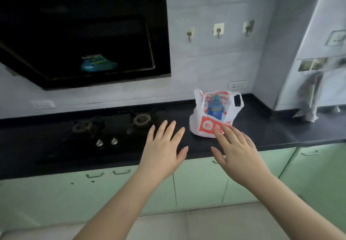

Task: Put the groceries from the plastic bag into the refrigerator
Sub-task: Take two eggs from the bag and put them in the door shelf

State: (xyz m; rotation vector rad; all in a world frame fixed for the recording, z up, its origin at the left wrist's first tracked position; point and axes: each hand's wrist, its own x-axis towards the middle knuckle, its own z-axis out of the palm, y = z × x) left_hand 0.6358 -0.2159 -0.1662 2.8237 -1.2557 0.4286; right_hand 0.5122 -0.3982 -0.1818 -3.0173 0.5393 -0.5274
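Observation:
A white plastic bag (198, 127) with orange-red print stands upright on the black countertop (271, 131). A blue bottle (215, 108) shows in its open mouth. My right hand (237, 151) is stretched out flat with fingers apart, its fingertips overlapping the bag's lower front; whether they touch it is unclear. My left hand (164, 148) is also spread flat and empty, to the left of the bag above the counter's front edge. The pale refrigerator (322, 33) rises at the far right.
A black gas hob (112, 127) with two burners and two knobs sits left of the bag under a black range hood (84, 33). Pale green cabinets (196, 183) run below the counter. A crumpled grey thing (309, 108) lies on the counter by the refrigerator.

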